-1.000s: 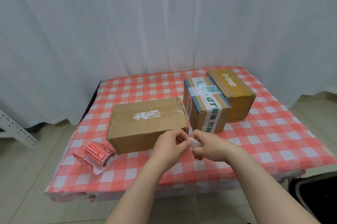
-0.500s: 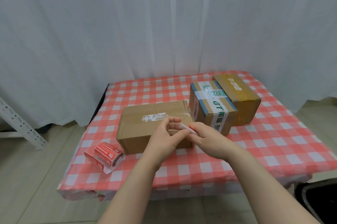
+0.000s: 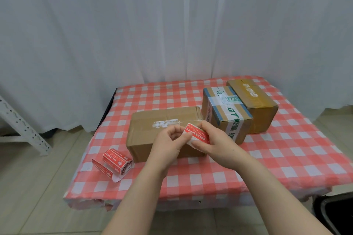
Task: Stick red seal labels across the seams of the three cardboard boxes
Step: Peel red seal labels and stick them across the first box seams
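Three cardboard boxes stand on the red-checked table [image 3: 286,158]. The long plain box [image 3: 152,131] lies in the middle, a box with white and green tape [image 3: 225,112] is to its right, and a yellowish-brown box [image 3: 252,103] stands behind that. My left hand [image 3: 168,143] and my right hand [image 3: 215,139] are together in front of the long box, both pinching one red seal label [image 3: 196,134] on its white backing, red face up. A roll of red labels [image 3: 114,164] lies at the table's front left.
White curtains [image 3: 172,34] hang behind the table. A white metal rack leg [image 3: 21,125] stands on the floor at the left. A dark bin [image 3: 336,213] sits by the table's front right corner.
The view has shifted so the table sits further right. The label, edge-on before, is now turned with its red face up, and my hands have risen in front of the long box.
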